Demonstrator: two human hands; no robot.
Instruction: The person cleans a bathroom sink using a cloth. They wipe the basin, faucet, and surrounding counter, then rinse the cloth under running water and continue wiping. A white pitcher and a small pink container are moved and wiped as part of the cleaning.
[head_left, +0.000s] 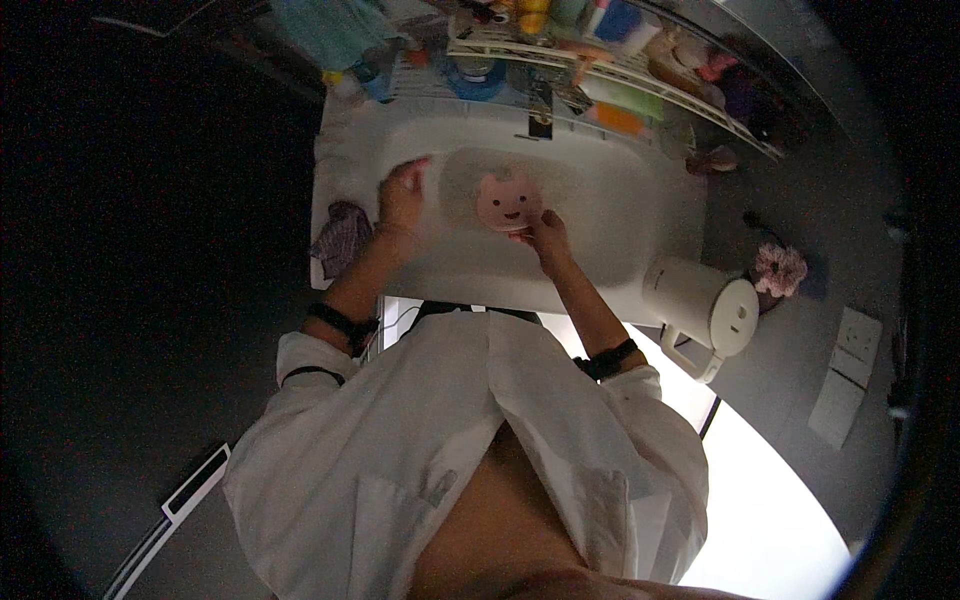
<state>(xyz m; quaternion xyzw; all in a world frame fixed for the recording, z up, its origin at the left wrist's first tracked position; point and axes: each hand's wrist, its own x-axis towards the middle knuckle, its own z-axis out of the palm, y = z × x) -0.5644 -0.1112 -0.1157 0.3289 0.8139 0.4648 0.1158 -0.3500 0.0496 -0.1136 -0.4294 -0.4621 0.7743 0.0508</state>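
Observation:
My right hand (549, 240) grips the lower right edge of a pink, animal-shaped flat piece (504, 204) with eared top and a smiling face. It is held over the basin of a white sink (622, 202). Over the left side of the basin is my left hand (403, 193), raised and blurred, apart from the pink piece. Something small and reddish shows at its fingertips; whether it is held cannot be told. A crumpled purplish cloth (343, 236) lies on the sink's left rim, near my left forearm.
A white electric kettle (701, 307) stands at the sink's right front corner. Behind the basin are a dark faucet (540, 116) and a white wire rack (600, 69) crowded with bottles. A pink fluffy scrunchie (780, 268) and a wall socket (857, 335) are at right.

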